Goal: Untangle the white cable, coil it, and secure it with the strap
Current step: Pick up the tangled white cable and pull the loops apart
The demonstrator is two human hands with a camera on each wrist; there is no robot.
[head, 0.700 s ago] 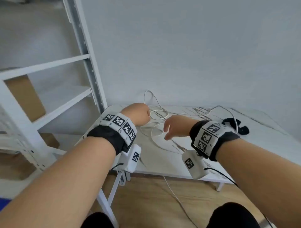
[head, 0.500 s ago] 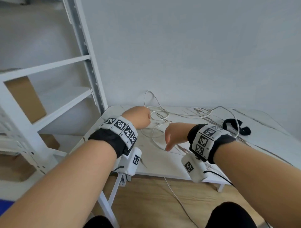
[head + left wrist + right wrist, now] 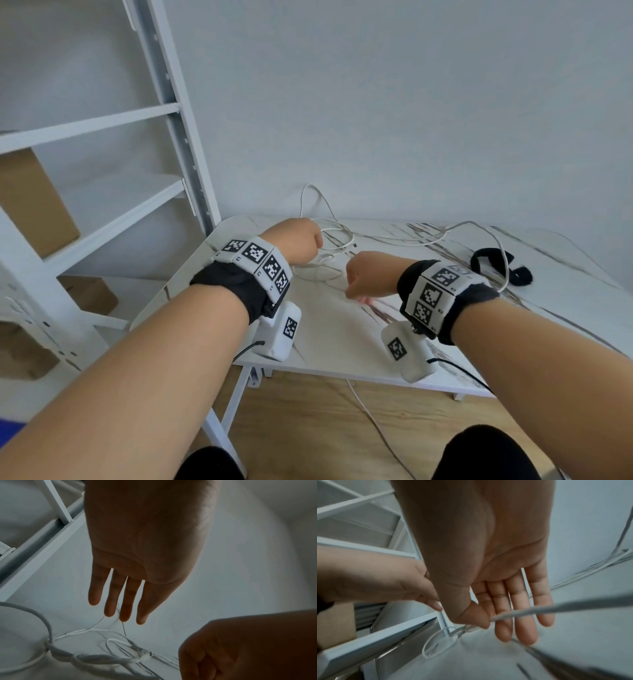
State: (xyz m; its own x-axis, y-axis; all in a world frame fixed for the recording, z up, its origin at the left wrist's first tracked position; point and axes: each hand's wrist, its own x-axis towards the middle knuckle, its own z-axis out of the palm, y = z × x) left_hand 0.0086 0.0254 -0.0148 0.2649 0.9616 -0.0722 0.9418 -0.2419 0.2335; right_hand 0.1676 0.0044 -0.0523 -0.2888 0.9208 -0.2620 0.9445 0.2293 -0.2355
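The white cable (image 3: 337, 236) lies tangled in loops at the back left of the marble table (image 3: 342, 335); one loop stands up against the wall. My left hand (image 3: 301, 240) hovers over the tangle, and the left wrist view shows its fingers (image 3: 120, 608) straight with the knotted cable (image 3: 96, 657) below them. My right hand (image 3: 366, 274) is just right of the tangle. In the right wrist view its thumb (image 3: 479, 620) pinches a strand of the cable (image 3: 539, 609) against the forefinger. The black strap (image 3: 520, 275) lies at the back right, apart from both hands.
A white metal shelf rack (image 3: 178, 137) stands close against the table's left edge, with cardboard boxes (image 3: 30, 202) behind it. A wall runs just behind the table. One cable run (image 3: 370, 414) hangs off the front edge to the wooden floor.
My right hand has dropped slightly and drawn a little nearer to me. The left hand stays at the tangle.
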